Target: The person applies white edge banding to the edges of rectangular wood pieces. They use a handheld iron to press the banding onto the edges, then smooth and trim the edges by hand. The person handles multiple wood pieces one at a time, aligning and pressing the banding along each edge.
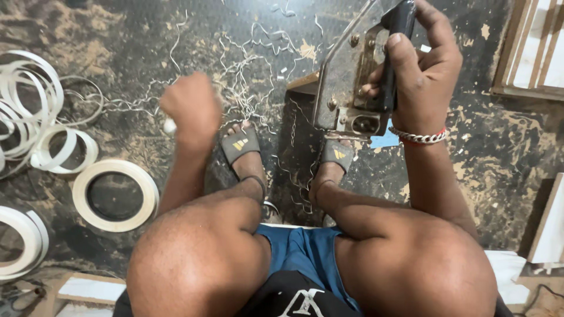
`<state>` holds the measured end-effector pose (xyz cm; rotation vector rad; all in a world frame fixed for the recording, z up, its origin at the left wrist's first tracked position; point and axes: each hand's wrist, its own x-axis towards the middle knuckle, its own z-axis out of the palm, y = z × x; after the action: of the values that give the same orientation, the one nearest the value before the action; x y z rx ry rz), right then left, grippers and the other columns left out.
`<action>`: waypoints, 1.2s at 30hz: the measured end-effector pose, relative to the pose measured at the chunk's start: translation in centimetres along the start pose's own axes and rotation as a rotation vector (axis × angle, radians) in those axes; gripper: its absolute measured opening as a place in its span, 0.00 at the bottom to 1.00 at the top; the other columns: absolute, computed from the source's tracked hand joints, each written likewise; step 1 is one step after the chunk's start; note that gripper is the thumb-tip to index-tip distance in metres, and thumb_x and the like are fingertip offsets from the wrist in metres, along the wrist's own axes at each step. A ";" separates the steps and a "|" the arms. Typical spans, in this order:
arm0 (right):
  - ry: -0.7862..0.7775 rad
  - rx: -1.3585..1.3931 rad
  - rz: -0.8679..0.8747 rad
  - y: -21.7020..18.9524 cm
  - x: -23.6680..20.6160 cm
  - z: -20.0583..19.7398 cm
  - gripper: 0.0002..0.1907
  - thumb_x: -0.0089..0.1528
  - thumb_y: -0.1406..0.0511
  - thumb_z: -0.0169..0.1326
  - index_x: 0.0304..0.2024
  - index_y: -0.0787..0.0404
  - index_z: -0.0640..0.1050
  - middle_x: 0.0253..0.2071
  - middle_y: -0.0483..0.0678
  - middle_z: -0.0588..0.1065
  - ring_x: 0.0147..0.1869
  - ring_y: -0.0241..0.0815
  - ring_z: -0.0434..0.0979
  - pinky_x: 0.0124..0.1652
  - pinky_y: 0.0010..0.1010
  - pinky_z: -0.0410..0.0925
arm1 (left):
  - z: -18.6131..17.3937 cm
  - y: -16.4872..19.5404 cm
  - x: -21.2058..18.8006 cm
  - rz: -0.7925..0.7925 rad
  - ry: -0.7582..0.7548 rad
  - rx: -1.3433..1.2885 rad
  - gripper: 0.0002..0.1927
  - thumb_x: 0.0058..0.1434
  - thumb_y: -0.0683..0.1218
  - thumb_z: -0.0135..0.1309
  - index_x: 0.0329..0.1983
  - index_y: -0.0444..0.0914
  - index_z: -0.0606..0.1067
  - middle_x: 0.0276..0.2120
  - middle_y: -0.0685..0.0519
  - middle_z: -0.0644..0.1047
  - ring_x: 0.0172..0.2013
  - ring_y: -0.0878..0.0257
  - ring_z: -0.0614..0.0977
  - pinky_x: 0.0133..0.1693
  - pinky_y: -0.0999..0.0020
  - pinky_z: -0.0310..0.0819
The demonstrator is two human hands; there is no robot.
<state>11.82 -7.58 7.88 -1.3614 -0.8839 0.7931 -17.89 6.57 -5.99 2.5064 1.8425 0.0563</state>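
My right hand (420,70) grips the black handle of a metal hand tool (352,76) with a bare steel plate and bolts, held above my right foot. My left hand (191,108) is closed in a fist and blurred, with a small white piece (169,125) sticking out at its lower side. It hangs over the dark floor, left of my left foot. Thin white curled trimmings (247,70) lie scattered on the floor between the two hands. I sit with both knees bent, feet in dark slide sandals.
Rolls of white edge-band tape (115,196) lie on the floor at the left, with loose coils (29,100) above them. Wooden framed panels (531,53) stand at the upper right. Board pieces (549,223) lie at the right and lower left (88,287).
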 end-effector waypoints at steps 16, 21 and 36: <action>-0.017 -0.111 -0.054 0.0 0.4 -0.4 0.23 0.78 0.67 0.54 0.71 0.73 0.66 0.39 0.55 0.78 0.28 0.37 0.80 0.26 0.27 0.74 | 0.8 12.2 2.6 0.655 -0.177 -0.981 0.22 0.51 0.41 0.63 0.51 0.38 0.78 0.45 0.48 0.82 0.45 0.53 0.84 0.52 0.59 0.77; -0.003 -0.136 -0.044 -0.2 -0.1 -1.7 0.21 0.78 0.68 0.55 0.69 0.74 0.67 0.40 0.55 0.78 0.28 0.37 0.79 0.26 0.27 0.74 | 1.9 12.4 1.9 0.653 -0.064 -0.931 0.11 0.55 0.38 0.56 0.42 0.38 0.79 0.35 0.48 0.82 0.36 0.49 0.84 0.42 0.54 0.77; 0.083 -0.164 -0.025 -1.1 -0.5 -5.7 0.20 0.76 0.66 0.54 0.65 0.73 0.69 0.44 0.53 0.77 0.30 0.36 0.79 0.27 0.26 0.74 | -1.3 12.9 1.5 0.704 -0.101 -0.935 0.08 0.57 0.42 0.59 0.39 0.38 0.76 0.34 0.49 0.81 0.34 0.54 0.85 0.37 0.58 0.77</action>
<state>16.58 -10.74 8.95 -1.5127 -0.9142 0.6512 -5.16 4.20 -4.05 2.1894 0.5503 0.6177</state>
